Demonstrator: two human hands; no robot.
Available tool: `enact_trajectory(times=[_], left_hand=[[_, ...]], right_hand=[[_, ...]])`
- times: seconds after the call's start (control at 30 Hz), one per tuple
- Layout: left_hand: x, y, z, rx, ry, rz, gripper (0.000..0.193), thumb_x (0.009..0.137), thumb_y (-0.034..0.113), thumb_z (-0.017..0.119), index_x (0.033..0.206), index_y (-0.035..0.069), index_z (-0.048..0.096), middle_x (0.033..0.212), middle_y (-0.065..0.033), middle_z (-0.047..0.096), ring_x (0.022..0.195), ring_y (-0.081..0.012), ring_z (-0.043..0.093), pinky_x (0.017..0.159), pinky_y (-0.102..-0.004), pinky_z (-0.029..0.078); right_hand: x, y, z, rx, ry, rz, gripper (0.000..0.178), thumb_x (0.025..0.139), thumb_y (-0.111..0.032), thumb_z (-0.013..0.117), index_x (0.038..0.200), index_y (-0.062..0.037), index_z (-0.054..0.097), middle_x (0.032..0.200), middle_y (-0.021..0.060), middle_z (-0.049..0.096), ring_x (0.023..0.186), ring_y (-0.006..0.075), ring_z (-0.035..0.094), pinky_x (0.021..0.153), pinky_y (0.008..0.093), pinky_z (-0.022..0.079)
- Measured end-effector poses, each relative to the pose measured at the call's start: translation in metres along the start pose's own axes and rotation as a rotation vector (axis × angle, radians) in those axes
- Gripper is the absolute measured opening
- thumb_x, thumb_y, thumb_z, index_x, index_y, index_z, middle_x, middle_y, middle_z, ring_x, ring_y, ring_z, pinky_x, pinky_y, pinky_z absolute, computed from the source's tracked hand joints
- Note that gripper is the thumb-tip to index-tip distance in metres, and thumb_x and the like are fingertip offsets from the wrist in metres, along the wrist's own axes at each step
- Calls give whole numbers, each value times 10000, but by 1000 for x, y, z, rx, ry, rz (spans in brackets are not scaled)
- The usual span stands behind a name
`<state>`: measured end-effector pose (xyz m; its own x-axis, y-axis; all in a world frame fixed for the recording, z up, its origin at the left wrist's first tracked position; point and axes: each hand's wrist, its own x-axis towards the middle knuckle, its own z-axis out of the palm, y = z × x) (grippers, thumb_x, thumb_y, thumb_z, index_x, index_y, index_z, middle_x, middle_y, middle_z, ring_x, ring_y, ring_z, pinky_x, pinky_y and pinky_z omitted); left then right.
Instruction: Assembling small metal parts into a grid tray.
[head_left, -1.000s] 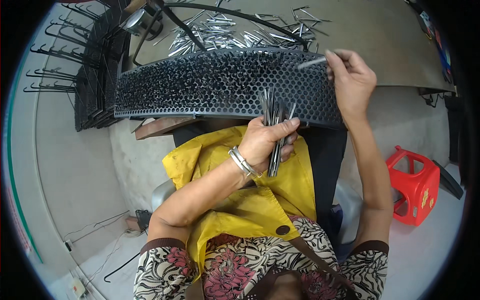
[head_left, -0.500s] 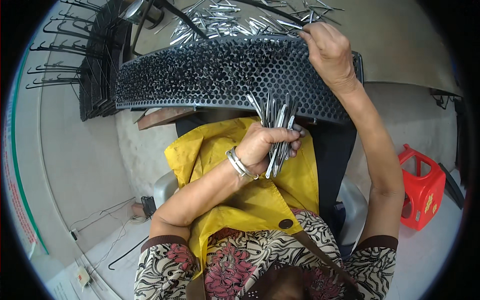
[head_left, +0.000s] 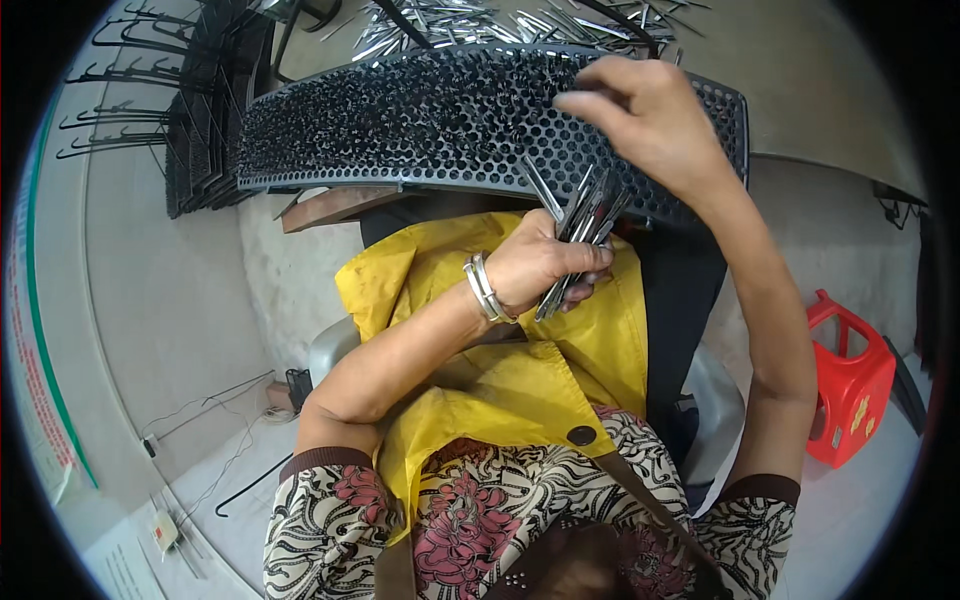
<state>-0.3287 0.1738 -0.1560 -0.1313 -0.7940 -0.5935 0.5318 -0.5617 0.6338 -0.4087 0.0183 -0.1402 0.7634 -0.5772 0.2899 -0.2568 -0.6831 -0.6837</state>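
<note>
My left hand (head_left: 550, 262) is closed around a bundle of thin, shiny metal strips (head_left: 585, 225), which fan out above and below the fist. One strip leans away from the others toward the rack. The bundle is just in front of a long, curved black rack (head_left: 655, 150) pierced with many round holes. Small dark pieces crowd its left and middle part, while the right part shows bare holes. Above that right part is my right hand (head_left: 655, 125), thumb and forefinger apart, with nothing visible between them. Its other fingers are mostly hidden.
Loose metal strips (head_left: 440, 25) lie heaped on the table (head_left: 800, 100) behind the rack. Black bars rise at the rack's far side. At the left stand stacked black racks with hooks (head_left: 130, 75). A red plastic stool (head_left: 855, 385) is at the right. A yellow apron (head_left: 480, 385) covers my lap.
My right hand has come from the rack's far edge back toward me and left, its thumb and forefinger parting. My left hand has tilted the bundle to the right.
</note>
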Motion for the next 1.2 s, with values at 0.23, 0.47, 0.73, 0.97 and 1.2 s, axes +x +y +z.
enact_trajectory(times=[0.23, 0.47, 0.73, 0.97, 1.2], left_hand=[[1, 4, 0, 125, -13, -15, 32, 760, -1, 559, 763, 13, 530, 571, -33, 507, 415, -100, 471, 355, -220, 372], [0, -2, 0, 175, -32, -39, 68, 743, 19, 579, 758, 17, 514, 556, -28, 490, 407, -97, 463, 353, -217, 357], [-9, 13, 13, -207, 150, 217, 77, 760, 35, 586, 810, 17, 530, 664, -44, 549, 481, -106, 507, 375, -212, 384], [4, 29, 30, -245, 159, 182, 121, 770, 60, 605, 879, 23, 570, 797, -60, 609, 638, -153, 607, 418, -228, 426], [6, 21, 28, -226, 168, 172, 97, 764, 38, 583, 857, 15, 569, 730, -67, 598, 573, -144, 575, 407, -225, 424]], right_hand=[[2, -48, 19, -217, -424, -93, 219, 617, -102, 686, 676, 46, 535, 670, 209, 558, 663, 365, 566, 620, 404, 460], [-11, -21, 12, 336, -115, 209, 224, 654, -22, 660, 860, 43, 605, 622, 80, 574, 552, 124, 552, 515, 233, 432], [-23, 12, -25, 854, 101, 381, 273, 754, -19, 624, 1020, 27, 577, 707, 48, 613, 568, 52, 549, 451, 149, 405], [-41, 9, -15, 1092, 31, 477, 254, 754, -32, 630, 993, 28, 567, 757, 58, 620, 601, 77, 572, 500, 172, 444], [-50, 10, -19, 989, -20, 493, 237, 751, -13, 626, 973, 45, 566, 716, 67, 613, 553, 82, 562, 463, 182, 441]])
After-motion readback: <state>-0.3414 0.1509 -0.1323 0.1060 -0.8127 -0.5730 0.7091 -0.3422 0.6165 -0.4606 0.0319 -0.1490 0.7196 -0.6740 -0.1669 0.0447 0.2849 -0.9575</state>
